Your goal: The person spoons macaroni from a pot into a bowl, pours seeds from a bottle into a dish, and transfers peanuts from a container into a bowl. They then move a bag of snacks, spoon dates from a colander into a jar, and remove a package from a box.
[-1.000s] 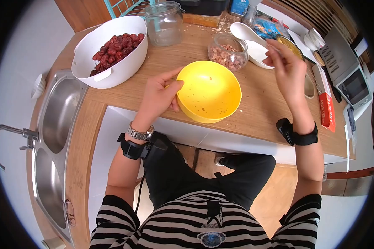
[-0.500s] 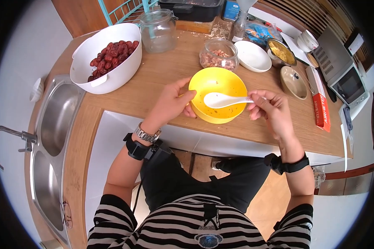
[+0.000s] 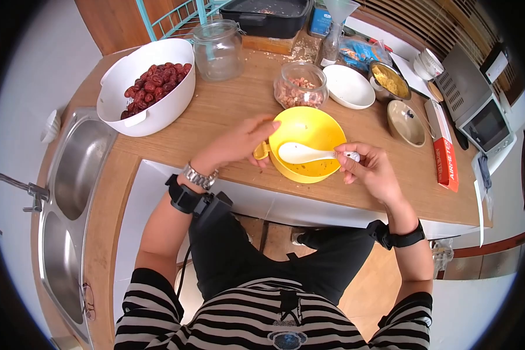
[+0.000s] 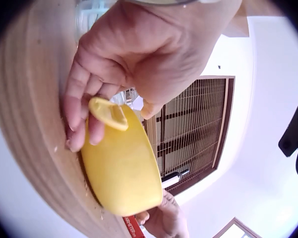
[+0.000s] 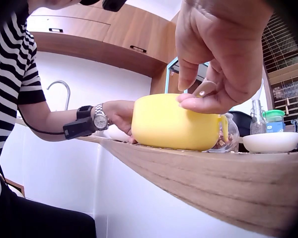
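The yellow bowl rests on the wooden counter near its front edge, with dark specks inside. My right hand pinches the handle of a white spoon, whose scoop lies inside the bowl. My left hand is at the bowl's left side, fingers relaxed around its small handle; in the left wrist view this hand has loosely bent fingers beside the handle, not gripping it. A glass jar of pinkish pieces stands just behind the bowl.
A white basket of red fruit and a large glass jar stand back left. To the right are a white dish, a beige bowl, a bowl of yellow food and a red box.
My right hand has come from the white dish to the yellow bowl, bringing the spoon. The bowl sits lower on the counter, and my left hand has loosened from its rim.
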Demonstrator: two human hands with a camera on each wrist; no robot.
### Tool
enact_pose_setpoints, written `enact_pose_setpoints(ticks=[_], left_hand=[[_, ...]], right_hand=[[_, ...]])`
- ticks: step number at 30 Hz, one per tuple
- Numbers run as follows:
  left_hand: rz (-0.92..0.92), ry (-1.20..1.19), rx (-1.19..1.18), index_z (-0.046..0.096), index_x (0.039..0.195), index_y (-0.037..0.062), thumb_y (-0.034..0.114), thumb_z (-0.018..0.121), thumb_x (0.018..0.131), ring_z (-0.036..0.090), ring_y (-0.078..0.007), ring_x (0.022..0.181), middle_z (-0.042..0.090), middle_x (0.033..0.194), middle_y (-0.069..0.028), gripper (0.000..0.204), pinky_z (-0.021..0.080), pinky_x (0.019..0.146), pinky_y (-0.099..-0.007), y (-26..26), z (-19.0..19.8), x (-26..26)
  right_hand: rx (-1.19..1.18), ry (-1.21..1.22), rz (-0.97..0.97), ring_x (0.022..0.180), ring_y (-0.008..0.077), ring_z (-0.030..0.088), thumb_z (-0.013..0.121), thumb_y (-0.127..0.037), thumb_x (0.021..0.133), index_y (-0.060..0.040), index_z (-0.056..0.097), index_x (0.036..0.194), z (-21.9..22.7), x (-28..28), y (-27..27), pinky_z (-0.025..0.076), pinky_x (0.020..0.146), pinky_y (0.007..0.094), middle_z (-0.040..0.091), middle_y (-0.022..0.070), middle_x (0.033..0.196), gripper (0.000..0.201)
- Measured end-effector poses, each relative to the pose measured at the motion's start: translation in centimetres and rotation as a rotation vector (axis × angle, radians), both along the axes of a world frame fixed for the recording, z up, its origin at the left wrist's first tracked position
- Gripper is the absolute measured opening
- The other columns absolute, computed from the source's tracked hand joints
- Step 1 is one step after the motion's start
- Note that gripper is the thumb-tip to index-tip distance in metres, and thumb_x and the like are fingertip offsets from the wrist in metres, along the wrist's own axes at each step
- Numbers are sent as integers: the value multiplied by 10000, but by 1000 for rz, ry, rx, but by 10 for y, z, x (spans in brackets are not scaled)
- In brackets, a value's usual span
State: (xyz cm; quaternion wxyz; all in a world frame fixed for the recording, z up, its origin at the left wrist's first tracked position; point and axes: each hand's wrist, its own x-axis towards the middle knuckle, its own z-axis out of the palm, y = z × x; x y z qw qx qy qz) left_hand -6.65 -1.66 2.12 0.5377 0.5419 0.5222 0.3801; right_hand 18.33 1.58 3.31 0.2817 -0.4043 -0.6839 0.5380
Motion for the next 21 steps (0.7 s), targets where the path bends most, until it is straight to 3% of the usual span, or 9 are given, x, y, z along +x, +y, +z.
enact_pose_setpoints(ticks=[1,3,4,7,9,10,13,17,21], left_hand=[[3,-9,8,387,1104,-47,330,396,855,559,-117,512,561,638,-82,452,448,454,-192,6,5,-5],[141,304,-90,407,1072,-56,418,396,835,543,-125,483,551,603,-87,531,440,439,-199,22,17,-16],[184,322,24,455,1002,-57,429,431,816,529,-123,456,544,570,-87,521,420,412,-204,32,17,-20],[229,269,180,516,883,-44,383,446,819,518,-105,439,540,550,-75,438,396,388,-197,68,10,-29],[305,207,211,531,833,-38,348,459,817,506,-94,430,532,538,-65,394,385,381,-193,87,1,-28],[367,161,232,545,783,-32,314,472,815,493,-82,420,525,526,-54,355,373,373,-189,95,-4,-26],[459,30,226,551,755,-27,265,494,807,461,-71,396,504,507,-34,303,358,364,-183,108,-20,-22],[480,-29,220,546,744,-24,245,503,805,441,-68,384,484,492,-22,279,349,357,-186,109,-35,-22],[535,-164,176,540,727,-14,229,502,806,438,-73,378,477,491,-20,258,343,352,-189,109,-36,-23]], right_hand=[[-19,-7,1,500,31,474,574,-118,772,1,565,923,1,0,0,419,462,159,544,1,647,192],[-28,-29,7,510,28,475,577,-113,769,-1,563,927,2,1,0,420,464,160,543,-3,650,194],[-16,-24,35,514,27,472,582,-105,764,0,558,932,-1,2,1,419,470,159,544,-1,656,199],[-4,-66,107,543,34,476,591,-88,755,4,545,949,3,3,1,420,498,165,546,3,683,220],[149,-74,31,583,54,491,595,-101,754,7,540,959,3,2,5,429,521,186,553,19,704,238],[340,-210,41,612,96,519,615,-121,735,14,542,950,12,3,8,445,541,217,565,50,714,264],[581,-356,-24,616,133,534,631,-139,717,21,544,946,29,1,22,455,554,234,566,92,733,293],[669,-583,60,670,207,571,635,-239,708,22,539,958,66,-28,47,467,577,270,570,149,830,375],[706,-707,128,759,191,542,652,-300,688,-24,468,1084,71,-69,84,446,653,278,545,139,872,517]])
